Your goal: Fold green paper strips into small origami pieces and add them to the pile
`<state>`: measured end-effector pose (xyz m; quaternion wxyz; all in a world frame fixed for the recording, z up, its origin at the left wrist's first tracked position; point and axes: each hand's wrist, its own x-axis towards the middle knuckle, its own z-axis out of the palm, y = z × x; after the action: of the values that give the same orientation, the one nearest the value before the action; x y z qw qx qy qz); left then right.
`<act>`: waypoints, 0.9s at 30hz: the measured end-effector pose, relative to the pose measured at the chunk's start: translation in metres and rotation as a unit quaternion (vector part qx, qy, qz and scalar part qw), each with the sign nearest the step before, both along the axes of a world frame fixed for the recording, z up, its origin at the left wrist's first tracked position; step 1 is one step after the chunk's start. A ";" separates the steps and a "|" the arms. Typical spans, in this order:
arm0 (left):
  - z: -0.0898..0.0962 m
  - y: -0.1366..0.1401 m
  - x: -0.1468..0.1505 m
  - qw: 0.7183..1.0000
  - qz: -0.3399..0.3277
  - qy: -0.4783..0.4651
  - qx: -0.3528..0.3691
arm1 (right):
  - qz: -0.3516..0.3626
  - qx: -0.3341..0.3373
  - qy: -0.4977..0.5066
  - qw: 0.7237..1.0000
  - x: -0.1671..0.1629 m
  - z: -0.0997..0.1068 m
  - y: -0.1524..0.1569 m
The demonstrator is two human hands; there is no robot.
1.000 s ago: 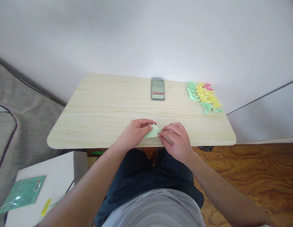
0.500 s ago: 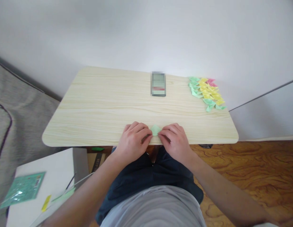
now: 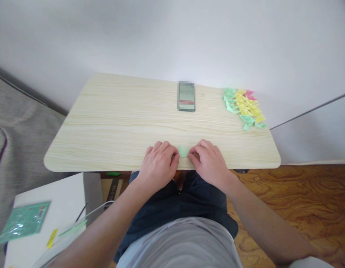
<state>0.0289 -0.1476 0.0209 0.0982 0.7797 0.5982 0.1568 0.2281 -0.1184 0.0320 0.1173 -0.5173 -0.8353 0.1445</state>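
A small folded piece of green paper (image 3: 183, 151) lies near the front edge of the wooden table (image 3: 119, 119), its point toward the wall. My left hand (image 3: 160, 162) pinches its left corner between thumb and fingers. At the right corner, my right hand (image 3: 208, 160) does the same with thumb and forefinger. Both wrists rest about the table's edge. The fingertips cover the paper's two side corners.
Several folded paper pieces in green, yellow and pink (image 3: 246, 106) cluster at the back right of the table. A phone-like device (image 3: 186, 96), blurred, lies at the back middle. Left and below, a white box (image 3: 69, 190) bears a green plastic packet (image 3: 26, 221).
Both hands and the green paper stay at nearly the same spot, with the fingers slightly shifted on its corners. The view has tilted a little.
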 end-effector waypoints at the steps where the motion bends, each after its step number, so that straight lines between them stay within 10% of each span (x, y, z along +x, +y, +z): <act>1: 0.001 0.000 0.001 1.000 0.003 0.009 -0.001 | -0.002 -0.002 -0.010 1.000 -0.001 0.002 0.001; 27: -0.006 0.026 -0.022 0.988 -0.108 -0.113 -0.003 | 0.047 0.018 0.053 0.997 -0.006 -0.006 0.006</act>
<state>0.0070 -0.1220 0.0150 0.1841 0.8167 0.4960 0.2304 0.2221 -0.1126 0.0265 0.1639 -0.4672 -0.8536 0.1618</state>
